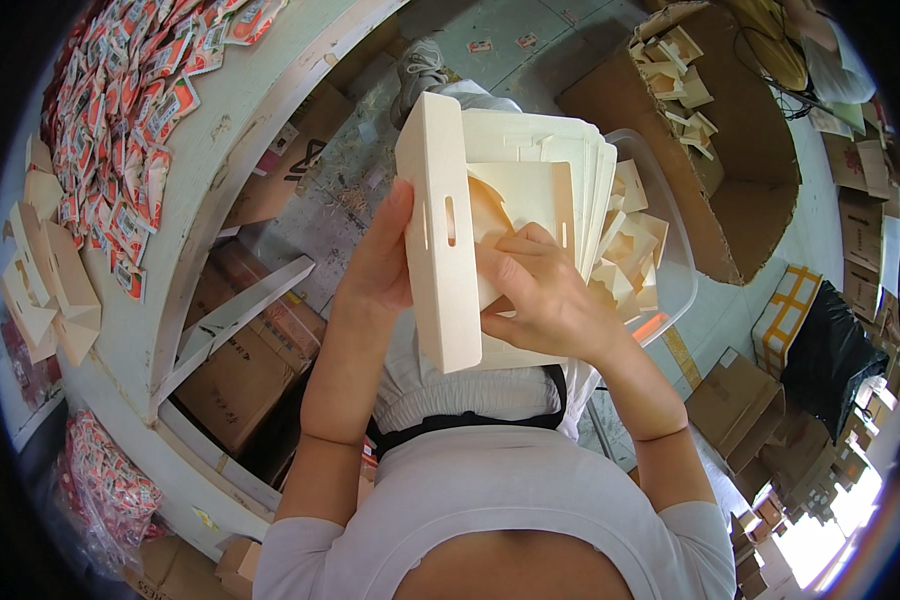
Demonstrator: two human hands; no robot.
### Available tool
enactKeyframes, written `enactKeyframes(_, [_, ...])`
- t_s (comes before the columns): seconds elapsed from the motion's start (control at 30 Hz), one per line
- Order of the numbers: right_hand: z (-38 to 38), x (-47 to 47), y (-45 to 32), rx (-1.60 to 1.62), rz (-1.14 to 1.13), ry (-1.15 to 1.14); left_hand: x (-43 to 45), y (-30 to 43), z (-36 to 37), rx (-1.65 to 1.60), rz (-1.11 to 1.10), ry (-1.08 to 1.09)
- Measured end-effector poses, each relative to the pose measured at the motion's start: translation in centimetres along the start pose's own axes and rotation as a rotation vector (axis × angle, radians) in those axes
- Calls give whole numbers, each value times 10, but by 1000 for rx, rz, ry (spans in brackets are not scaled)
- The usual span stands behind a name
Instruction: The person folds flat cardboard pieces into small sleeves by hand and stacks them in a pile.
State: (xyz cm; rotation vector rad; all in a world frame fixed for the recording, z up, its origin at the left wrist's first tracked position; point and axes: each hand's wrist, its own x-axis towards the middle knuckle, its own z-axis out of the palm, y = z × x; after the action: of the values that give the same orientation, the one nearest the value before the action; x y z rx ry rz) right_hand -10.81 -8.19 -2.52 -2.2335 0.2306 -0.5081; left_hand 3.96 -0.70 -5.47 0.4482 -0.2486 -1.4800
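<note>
My left hand (384,251) grips the left side of a cream paperboard box (441,240) that has a narrow slot in its long face. The fingers of my right hand (544,289) are bent at the box's open side, on a folded inner flap (489,202); their tips are partly hidden. A stack of flat paperboard blanks (596,172) lies under the box, over my lap. To the right of the stack, a clear plastic tub (690,277) holds several small folded paperboard pieces (636,240).
At the left, a white worktable (217,127) bears a heap of small red-and-white sachets (120,150) and folded paperboard pieces (56,277). A large open carton (757,225) stands at the upper right. A bag of sachets (109,480) is at the lower left, a black bag (832,352) at the right.
</note>
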Motion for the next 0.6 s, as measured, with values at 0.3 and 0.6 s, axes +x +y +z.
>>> enactKeyframes(0.3, [-5, -2, 2, 9, 1, 4, 5, 1, 2, -84, -58, 37])
enactKeyframes(0.6, [-38, 0, -19, 55, -151, 187, -1, -5, -2, -9, 152, 7])
